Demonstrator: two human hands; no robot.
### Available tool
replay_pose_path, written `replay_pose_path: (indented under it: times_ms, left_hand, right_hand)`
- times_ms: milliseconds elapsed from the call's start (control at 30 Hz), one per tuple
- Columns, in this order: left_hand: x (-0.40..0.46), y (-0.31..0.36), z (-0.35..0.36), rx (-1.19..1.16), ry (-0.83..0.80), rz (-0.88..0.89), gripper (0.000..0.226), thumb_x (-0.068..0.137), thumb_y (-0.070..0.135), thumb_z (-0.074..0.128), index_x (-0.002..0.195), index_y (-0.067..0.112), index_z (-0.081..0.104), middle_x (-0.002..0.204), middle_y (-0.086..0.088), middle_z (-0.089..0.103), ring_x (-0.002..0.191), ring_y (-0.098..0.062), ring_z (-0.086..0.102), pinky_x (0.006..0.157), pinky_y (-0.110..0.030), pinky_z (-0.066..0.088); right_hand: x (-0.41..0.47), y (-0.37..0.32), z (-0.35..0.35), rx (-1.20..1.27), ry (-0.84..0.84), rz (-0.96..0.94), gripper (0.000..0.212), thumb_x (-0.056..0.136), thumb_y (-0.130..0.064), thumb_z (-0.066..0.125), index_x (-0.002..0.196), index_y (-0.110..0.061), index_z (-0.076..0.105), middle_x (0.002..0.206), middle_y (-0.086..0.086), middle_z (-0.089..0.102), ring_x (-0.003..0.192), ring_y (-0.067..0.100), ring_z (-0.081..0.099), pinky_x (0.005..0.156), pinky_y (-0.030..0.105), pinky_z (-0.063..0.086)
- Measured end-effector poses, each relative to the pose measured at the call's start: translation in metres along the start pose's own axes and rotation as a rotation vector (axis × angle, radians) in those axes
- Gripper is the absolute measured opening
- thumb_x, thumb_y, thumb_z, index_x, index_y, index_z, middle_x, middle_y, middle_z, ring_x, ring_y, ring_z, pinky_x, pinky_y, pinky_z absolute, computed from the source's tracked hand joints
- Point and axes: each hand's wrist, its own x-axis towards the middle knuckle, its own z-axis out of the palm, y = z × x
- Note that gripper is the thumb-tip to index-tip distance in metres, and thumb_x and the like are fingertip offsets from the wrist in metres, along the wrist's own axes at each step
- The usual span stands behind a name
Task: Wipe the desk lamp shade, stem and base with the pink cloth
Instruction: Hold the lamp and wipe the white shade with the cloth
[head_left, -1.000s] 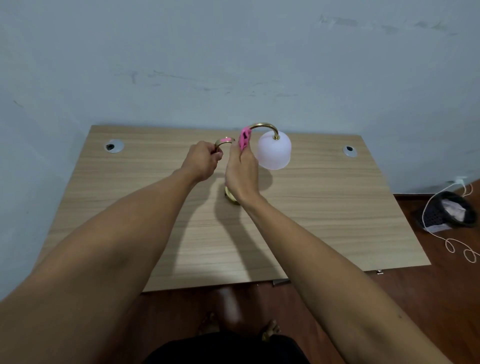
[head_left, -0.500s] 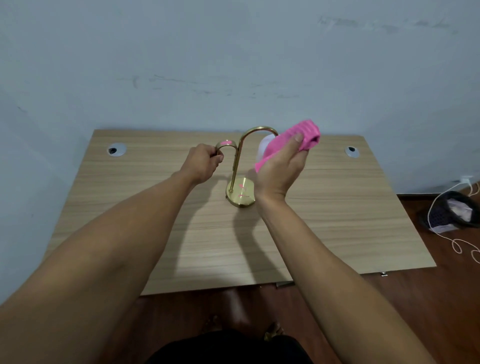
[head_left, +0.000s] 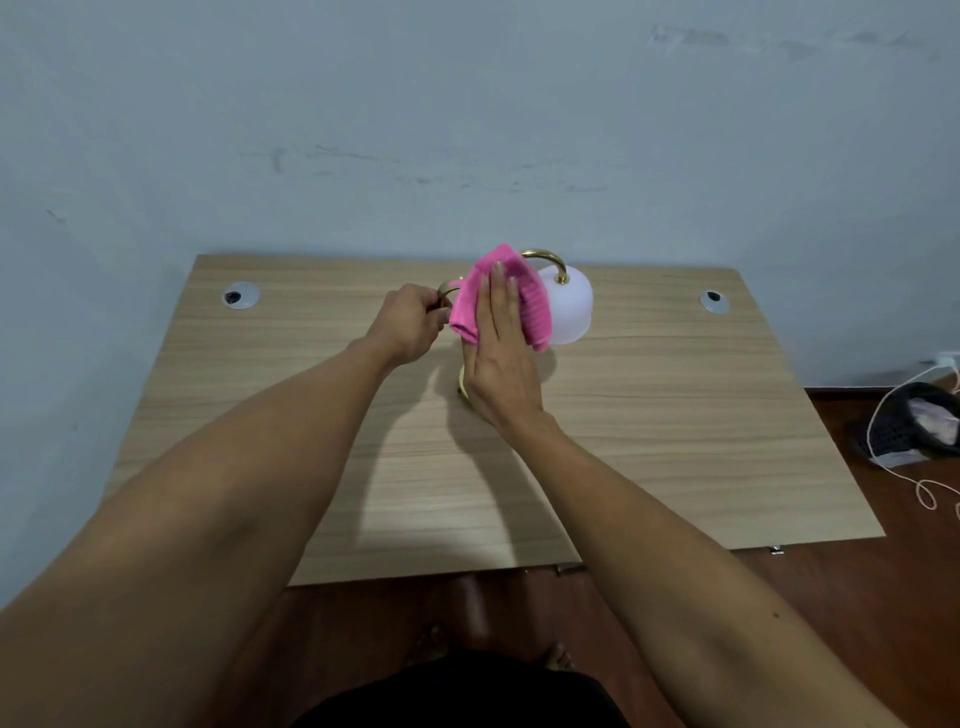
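Wiping lamp stem, both hands on.
My right hand (head_left: 501, 358) flat, fingers straight, pressing cloth (head_left: 500, 299) on stem (head_left: 545, 258); left hand (head_left: 410, 323) fisted around handle loop. Lamp upright mid-desk (head_left: 649, 415), shade (head_left: 567, 306) at 3 o'clock, opening down.

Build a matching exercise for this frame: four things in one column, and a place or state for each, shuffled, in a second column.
Things
1. pink cloth
2. left hand
3. lamp shade
4. black basket

Places or states
A. on the floor, right of the desk
B. hanging white from the gold arch
C. closed around the small gold loop
D. pressed against the lamp under the flat right hand

Pairs: 1-D, 2-C, 3-B, 4-A
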Motion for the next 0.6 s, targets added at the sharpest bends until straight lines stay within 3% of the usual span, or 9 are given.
replay_pose_path:
  times_ms: [100,200,267,333,400,433,500,567,600]
  left_hand:
    - [-0.001,0.001,0.000,-0.007,-0.021,-0.004,0.022,0.092,0.010,0.060,0.072,0.011,0.067,0.055,0.002,0.053,0.050,-0.009,0.043,0.043,-0.009,0.032]
    - [0.001,-0.001,0.000,-0.036,-0.034,-0.016,0.017,0.092,0.008,0.058,0.080,0.006,0.070,0.070,-0.009,0.065,0.059,-0.018,0.052,0.046,-0.011,0.037]
    - [0.002,-0.003,0.001,-0.054,-0.030,-0.029,0.016,0.092,0.010,0.058,0.084,0.005,0.072,0.077,-0.015,0.070,0.068,-0.023,0.060,0.060,-0.022,0.049]
    - [0.003,-0.005,0.003,-0.059,-0.021,-0.032,0.016,0.092,0.011,0.059,0.086,0.006,0.072,0.084,-0.020,0.074,0.072,-0.026,0.065,0.072,-0.033,0.055]
    - [0.003,-0.005,0.003,-0.057,-0.018,-0.028,0.015,0.092,0.011,0.059,0.086,0.006,0.072,0.088,-0.022,0.074,0.072,-0.023,0.064,0.076,-0.037,0.055]
    - [0.003,-0.005,0.003,-0.059,-0.014,-0.029,0.015,0.092,0.012,0.059,0.086,0.006,0.072,0.088,-0.021,0.074,0.073,-0.021,0.063,0.077,-0.038,0.055]
    - [0.004,-0.006,0.003,-0.067,-0.009,-0.033,0.016,0.093,0.013,0.060,0.087,0.007,0.072,0.088,-0.020,0.075,0.074,-0.021,0.064,0.078,-0.038,0.056]
    - [0.005,-0.006,0.003,-0.069,-0.010,-0.031,0.015,0.093,0.014,0.060,0.086,0.008,0.072,0.088,-0.020,0.075,0.073,-0.020,0.064,0.078,-0.039,0.056]
    - [0.005,-0.006,0.003,-0.072,-0.009,-0.030,0.015,0.093,0.014,0.060,0.086,0.008,0.072,0.088,-0.020,0.075,0.073,-0.020,0.063,0.078,-0.040,0.056]
  right_hand:
    - [-0.009,-0.007,0.001,0.190,-0.024,0.099,0.062,0.107,-0.014,0.040,0.162,-0.004,0.013,0.172,0.005,0.001,0.159,0.015,-0.001,0.125,0.017,0.011]
    - [-0.014,-0.007,-0.001,0.347,-0.073,0.190,0.062,0.109,-0.021,0.037,0.164,-0.017,0.008,0.171,-0.009,-0.001,0.153,-0.007,0.007,0.105,-0.007,0.015]
    - [-0.019,-0.001,0.000,0.418,-0.150,0.262,0.057,0.109,-0.025,0.038,0.162,-0.027,0.018,0.166,-0.005,0.032,0.136,-0.001,0.046,0.095,0.000,0.037]
    - [-0.021,0.005,0.001,0.436,-0.232,0.486,0.036,0.108,-0.039,0.038,0.136,-0.027,0.057,0.122,0.006,0.070,0.096,0.019,0.067,0.089,0.028,0.054]
    - [-0.016,0.007,0.000,0.627,-0.176,0.841,0.043,0.104,-0.049,0.040,0.092,-0.018,0.067,0.089,0.013,0.075,0.085,0.033,0.072,0.088,0.052,0.058]
    - [-0.013,0.006,-0.003,0.763,-0.106,0.998,0.041,0.104,-0.046,0.043,0.085,-0.017,0.064,0.085,0.012,0.073,0.087,0.036,0.073,0.089,0.057,0.058]
    - [-0.004,-0.003,-0.012,0.968,0.058,1.094,0.032,0.107,-0.035,0.046,0.088,-0.016,0.063,0.084,0.007,0.069,0.085,0.030,0.071,0.087,0.049,0.060]
    - [0.012,-0.018,-0.024,1.099,0.220,1.022,0.028,0.108,-0.033,0.045,0.101,-0.014,0.064,0.091,0.005,0.068,0.086,0.025,0.070,0.077,0.039,0.059]
    - [0.021,-0.025,-0.029,1.140,0.301,0.979,0.029,0.109,-0.035,0.044,0.110,-0.014,0.065,0.098,0.006,0.068,0.092,0.026,0.070,0.080,0.039,0.058]
